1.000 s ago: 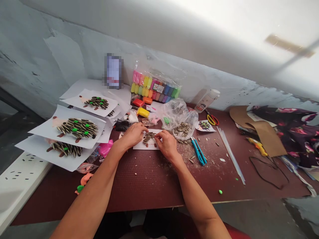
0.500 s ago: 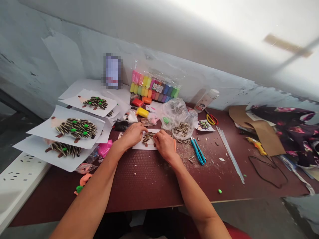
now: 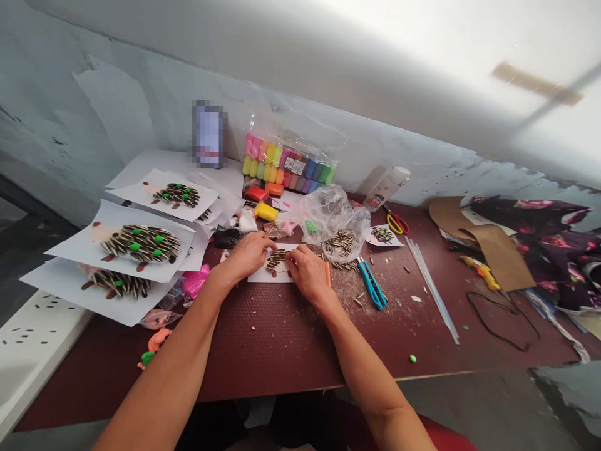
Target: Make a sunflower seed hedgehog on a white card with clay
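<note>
A small white card (image 3: 263, 274) lies on the dark red table, with rows of striped sunflower seeds (image 3: 276, 261) and brown dabs on it. My left hand (image 3: 252, 252) rests over the card's left and upper edge, fingers stretched along it. Over the card's right side, my right hand (image 3: 307, 268) has its fingertips drawn together beside the seed rows; anything between them is too small to make out. Behind my right hand, a clear plastic bag (image 3: 323, 210) holds more sunflower seeds (image 3: 340, 243), some spilled beside it. A blue utility knife (image 3: 372, 285) lies to the right.
Sheets with seed hedgehogs (image 3: 145, 244) are stacked at left. Packed coloured clay (image 3: 286, 166), a phone (image 3: 210, 134) and a white bottle (image 3: 387, 188) stand along the wall. Scissors (image 3: 397, 222), clear sticks (image 3: 432, 291) and a yellow glue gun (image 3: 483, 272) lie at right.
My right hand has shifted very slightly left over the card. My left hand stays in place, and the whole view has moved a little.
</note>
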The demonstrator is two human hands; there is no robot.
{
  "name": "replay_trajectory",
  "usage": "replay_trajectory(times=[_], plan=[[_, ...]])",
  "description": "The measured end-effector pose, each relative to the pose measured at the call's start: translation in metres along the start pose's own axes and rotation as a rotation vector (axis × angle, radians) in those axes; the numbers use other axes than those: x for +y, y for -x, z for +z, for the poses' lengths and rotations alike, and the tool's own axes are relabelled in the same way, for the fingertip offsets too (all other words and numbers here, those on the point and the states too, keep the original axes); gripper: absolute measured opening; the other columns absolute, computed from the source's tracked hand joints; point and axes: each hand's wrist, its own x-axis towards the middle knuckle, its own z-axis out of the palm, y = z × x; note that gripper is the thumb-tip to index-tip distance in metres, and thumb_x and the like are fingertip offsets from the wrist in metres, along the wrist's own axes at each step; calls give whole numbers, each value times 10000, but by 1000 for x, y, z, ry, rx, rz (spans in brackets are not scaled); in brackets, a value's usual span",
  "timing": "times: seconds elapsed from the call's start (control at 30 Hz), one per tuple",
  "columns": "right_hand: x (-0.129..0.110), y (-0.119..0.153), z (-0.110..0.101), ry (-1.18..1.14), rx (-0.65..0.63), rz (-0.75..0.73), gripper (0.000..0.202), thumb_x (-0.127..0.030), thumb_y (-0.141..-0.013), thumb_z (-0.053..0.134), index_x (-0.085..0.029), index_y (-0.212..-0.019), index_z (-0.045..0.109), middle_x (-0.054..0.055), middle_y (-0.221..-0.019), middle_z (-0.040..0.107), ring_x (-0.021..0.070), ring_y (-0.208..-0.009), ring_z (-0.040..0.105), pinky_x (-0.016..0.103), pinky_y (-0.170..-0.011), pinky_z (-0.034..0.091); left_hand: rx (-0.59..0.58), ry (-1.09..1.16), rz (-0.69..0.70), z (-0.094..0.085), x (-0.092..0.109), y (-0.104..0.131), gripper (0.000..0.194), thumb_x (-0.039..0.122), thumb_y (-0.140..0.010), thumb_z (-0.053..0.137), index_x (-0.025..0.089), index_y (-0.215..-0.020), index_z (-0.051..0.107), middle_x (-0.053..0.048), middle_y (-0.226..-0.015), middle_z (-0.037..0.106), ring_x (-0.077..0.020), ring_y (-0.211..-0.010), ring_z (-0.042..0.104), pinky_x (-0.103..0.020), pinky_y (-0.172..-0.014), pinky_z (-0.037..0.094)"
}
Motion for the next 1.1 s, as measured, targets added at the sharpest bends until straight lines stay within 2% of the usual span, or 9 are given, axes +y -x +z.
replay_trajectory(times=[0.17, 0.27, 0.37, 0.5, 0.63, 0.77, 0.93, 1.1], plan=[[12, -1, -10, -47, 94, 60, 145, -242, -946, 558, -221, -939, 702, 31, -960, 653, 153, -839, 595, 243, -699, 371, -7, 30, -9, -1, 0, 0, 372, 63, -837, 480, 210, -1028, 764, -83, -1004, 683, -228, -1013, 615, -343, -929, 483], [25, -2, -21, 21, 141, 170, 192, -226, -949, 526, -204, -940, 717, 54, -955, 669, 172, -857, 603, 255, -723, 382, -11, 33, -11, -1, -1, 0, 374, 57, -833, 480, 208, -1025, 763, -84, -1021, 682, -224, -1019, 615, -343, -943, 476], [40, -4, -30, 122, 120, 289, 227, -233, -948, 511, -192, -954, 734, 82, -988, 690, 193, -876, 617, 269, -712, 380, -23, 25, -15, -1, 0, 0, 386, 60, -834, 466, 207, -1031, 763, -85, -1025, 685, -224, -1025, 613, -347, -949, 475], [54, -4, -34, 156, 37, 369, 227, -224, -927, 527, -208, -948, 753, 82, -976, 727, 210, -902, 640, 273, -700, 383, -31, 22, -14, -2, 0, 0, 382, 71, -840, 462, 198, -1038, 763, -89, -1021, 688, -224, -1021, 613, -345, -943, 478], [58, -4, -31, 126, 30, 341, 192, -229, -897, 569, -227, -940, 756, 59, -943, 738, 208, -889, 650, 269, -697, 392, -24, 22, -16, -3, 1, 0, 381, 64, -841, 465, 203, -1034, 761, -82, -1015, 686, -218, -1019, 610, -342, -947, 474], [55, -4, -29, 102, 26, 274, 203, -201, -882, 575, -239, -970, 754, 62, -1002, 715, 203, -914, 642, 269, -726, 414, -26, 33, -14, -3, 1, 0, 379, 65, -834, 473, 199, -1043, 759, -86, -1016, 683, -224, -1032, 609, -346, -954, 473], [47, -5, -26, 167, -35, 254, 192, -219, -929, 544, -207, -992, 725, 112, -1050, 665, 238, -962, 626, 293, -739, 410, -9, 44, -9, -1, -1, 0, 381, 71, -826, 474, 212, -1031, 762, -85, -1015, 685, -223, -1025, 607, -353, -952, 477], [46, -6, -25, 170, 3, 230, 185, -194, -952, 497, -183, -1004, 673, 119, -1045, 674, 218, -946, 615, 279, -749, 387, -10, 39, 0, -1, -1, 0, 379, 78, -824, 475, 214, -1032, 761, -81, -1009, 688, -218, -1012, 608, -356, -946, 482]])
